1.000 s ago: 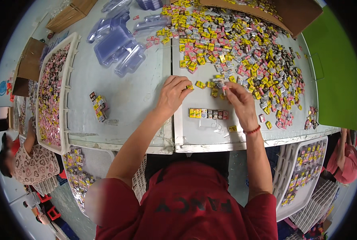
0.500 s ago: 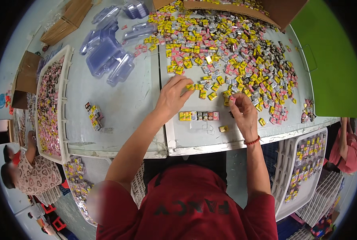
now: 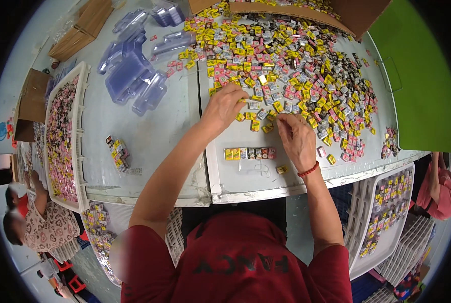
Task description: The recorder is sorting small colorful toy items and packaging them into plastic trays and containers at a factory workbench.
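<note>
Small box-shaped pieces in yellow, pink, black and pale grey form a wide pile (image 3: 291, 65) across the table. At its near left edge is my left hand (image 3: 224, 109), thumb and fingers pinched on a small yellow box (image 3: 242, 100). My right hand (image 3: 297, 140) is at the pile's near edge, fingertips drawn together beside loose yellow boxes; whatever they hold is hidden. Nearer me, a straight row of small boxes (image 3: 249, 153) lies side by side, yellow at the left and pink at the right end. A single yellowish box (image 3: 282, 169) lies below the row's right end.
Clear plastic trays (image 3: 132, 76) lie at the back left, with a small cluster of boxes (image 3: 117, 153) nearer me. A white crate (image 3: 81, 136) of pieces stands far left. A cardboard box (image 3: 291, 11) borders the pile's back. Crates (image 3: 382, 217) stand lower right; other people sit at both sides.
My left hand has moved slightly up and right. My right hand has shifted left; the pink box it held is gone from its fingertips, and a pink-and-white box now lies right of that hand.
</note>
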{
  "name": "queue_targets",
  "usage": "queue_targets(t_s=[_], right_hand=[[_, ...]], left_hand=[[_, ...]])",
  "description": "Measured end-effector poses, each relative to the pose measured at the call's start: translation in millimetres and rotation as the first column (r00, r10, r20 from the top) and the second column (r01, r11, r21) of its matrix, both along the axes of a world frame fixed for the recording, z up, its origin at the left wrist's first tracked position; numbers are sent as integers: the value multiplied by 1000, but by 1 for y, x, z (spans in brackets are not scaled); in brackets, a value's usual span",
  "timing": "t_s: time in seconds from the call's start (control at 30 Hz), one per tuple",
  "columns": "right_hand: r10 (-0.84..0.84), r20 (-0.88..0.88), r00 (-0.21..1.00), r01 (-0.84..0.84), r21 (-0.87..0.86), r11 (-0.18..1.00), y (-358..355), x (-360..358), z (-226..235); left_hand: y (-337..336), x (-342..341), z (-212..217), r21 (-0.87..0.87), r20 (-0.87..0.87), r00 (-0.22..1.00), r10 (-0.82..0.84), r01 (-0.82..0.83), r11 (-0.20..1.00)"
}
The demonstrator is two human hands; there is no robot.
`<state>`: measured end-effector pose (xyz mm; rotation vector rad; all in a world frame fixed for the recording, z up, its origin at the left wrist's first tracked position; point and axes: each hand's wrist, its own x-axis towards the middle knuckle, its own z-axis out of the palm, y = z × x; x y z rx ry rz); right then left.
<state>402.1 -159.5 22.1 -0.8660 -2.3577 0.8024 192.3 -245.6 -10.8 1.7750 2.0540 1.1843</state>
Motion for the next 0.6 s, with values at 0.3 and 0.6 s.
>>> queue_targets(t_s=[0.3,0.6], right_hand=[[-44,-23,999,43,-41,998,7,11,-8],[-82,-48,995,76,-119,990,4,26,-11]], left_hand=[[5,14,2,-113,-80,994,73,-82,990],[12,36,-3,-71,-124,980,154,-163,984]])
